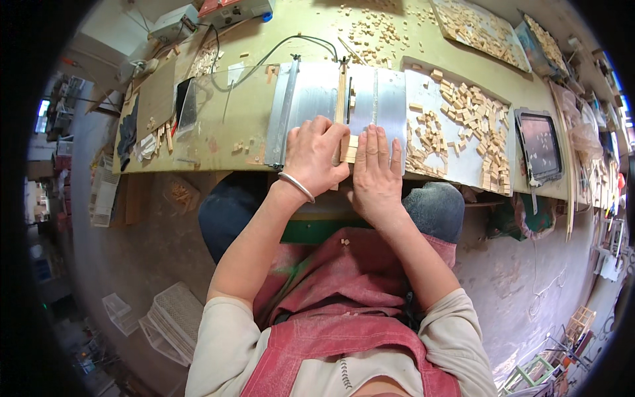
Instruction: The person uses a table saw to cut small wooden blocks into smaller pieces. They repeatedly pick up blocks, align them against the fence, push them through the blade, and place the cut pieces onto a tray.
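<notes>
A few small pale wooden blocks (349, 149) sit side by side between my two hands, at the near end of a metal saw table (315, 89). My left hand (314, 155), with a bangle on its wrist, is closed, its forefinger and thumb at the blocks' left side. Flat on the plate, my right hand (378, 165) has its fingers stretched forward along the blocks' right side. Beyond the hands, a wooden guide strip (341, 92) runs away from me beside a dark narrow slot (350, 99). My left fingertips are partly hidden.
Many loose blocks lie in a shallow tray (426, 85) at the right, beside a dark-framed plastic case (539, 142). More blocks scatter over the far yellow-green bench (311, 16). A clear sheet (228, 126) lies left of the plate, and a black cable (291, 38) curves behind it.
</notes>
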Tool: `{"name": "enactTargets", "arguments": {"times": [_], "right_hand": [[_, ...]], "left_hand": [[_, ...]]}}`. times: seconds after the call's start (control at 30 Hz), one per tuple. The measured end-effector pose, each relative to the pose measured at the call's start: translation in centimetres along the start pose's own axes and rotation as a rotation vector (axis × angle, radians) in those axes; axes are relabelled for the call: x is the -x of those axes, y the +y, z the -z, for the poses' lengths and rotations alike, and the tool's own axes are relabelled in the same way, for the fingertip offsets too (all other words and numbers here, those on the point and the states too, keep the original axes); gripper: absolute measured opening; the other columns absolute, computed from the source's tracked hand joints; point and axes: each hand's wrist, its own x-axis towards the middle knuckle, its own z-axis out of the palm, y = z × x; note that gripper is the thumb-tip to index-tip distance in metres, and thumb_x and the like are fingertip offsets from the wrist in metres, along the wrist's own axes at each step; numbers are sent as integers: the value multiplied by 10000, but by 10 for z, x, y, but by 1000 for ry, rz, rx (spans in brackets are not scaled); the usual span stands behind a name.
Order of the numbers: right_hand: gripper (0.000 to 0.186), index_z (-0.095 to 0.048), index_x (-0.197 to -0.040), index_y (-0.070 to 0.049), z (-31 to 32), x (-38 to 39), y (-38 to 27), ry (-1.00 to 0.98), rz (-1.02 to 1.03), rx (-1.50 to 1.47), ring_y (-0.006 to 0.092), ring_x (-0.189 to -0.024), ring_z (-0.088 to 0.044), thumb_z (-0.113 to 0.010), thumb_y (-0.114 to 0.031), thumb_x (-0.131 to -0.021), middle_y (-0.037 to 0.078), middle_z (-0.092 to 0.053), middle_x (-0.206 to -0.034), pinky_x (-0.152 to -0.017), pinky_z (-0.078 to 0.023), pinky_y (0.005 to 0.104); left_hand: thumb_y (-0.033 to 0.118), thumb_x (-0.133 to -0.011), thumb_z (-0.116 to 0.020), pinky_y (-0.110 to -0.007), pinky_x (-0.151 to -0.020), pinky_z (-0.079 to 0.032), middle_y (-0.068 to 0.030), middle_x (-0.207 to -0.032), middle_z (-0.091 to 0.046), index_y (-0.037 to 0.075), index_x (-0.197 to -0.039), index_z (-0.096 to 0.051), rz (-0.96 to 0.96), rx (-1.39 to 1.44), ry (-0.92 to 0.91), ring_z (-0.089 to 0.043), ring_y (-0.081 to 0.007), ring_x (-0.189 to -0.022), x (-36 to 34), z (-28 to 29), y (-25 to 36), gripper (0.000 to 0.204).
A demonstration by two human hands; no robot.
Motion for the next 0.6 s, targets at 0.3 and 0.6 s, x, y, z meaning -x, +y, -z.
{"name": "enactTargets", "arguments": {"times": [0.3, 0.6], "right_hand": [[790, -575, -1461, 58, 31, 11, 2, 104, 42, -245, 392, -1424, -507, -876, -224, -787, 220, -562, -1464, -1284, -293, 566], [552, -664, -1327, 66, 44, 8, 2, 152, 81, -272, 359, -1290, -588, -754, -189, -846, 187, -643, -1313, -1187, -392, 513]], "left_hand": [[221, -779, -814, -479, -1003, -476, -73, -1190, -642, 195, -1234, -714, 20, 18, 17, -626, -335, -1146, 3, -1, -2, 466], [249, -801, -830, -481, -1013, -473, -70, -1191, -641, 202, -1236, -711, 26, 6, 12, -624, -331, -1154, 4, -1, -2, 454]]}}
